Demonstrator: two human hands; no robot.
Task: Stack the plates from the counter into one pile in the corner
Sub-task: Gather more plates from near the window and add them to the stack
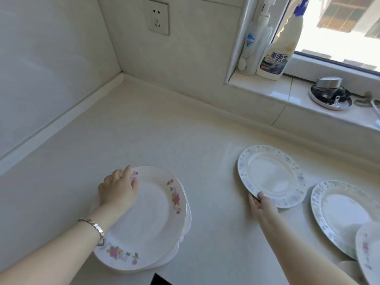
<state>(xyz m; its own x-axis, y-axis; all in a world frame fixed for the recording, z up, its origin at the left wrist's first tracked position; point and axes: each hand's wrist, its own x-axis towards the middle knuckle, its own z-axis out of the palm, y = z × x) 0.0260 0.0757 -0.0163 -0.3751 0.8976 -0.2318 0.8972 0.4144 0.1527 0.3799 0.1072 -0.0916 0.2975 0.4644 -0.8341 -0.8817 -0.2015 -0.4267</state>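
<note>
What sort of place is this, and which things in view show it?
Probably a home kitchen: floral plates are stacked on a pale counter, a cleaner spray bottle stands on the windowsill, with a wall socket above.

"重油污" on spray bottle [275,58]

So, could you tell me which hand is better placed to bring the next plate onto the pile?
The right hand: it pinches the near rim of the blue-rimmed plate, while the left hand grips the far rim of the floral pile, probably steadying it.
</note>
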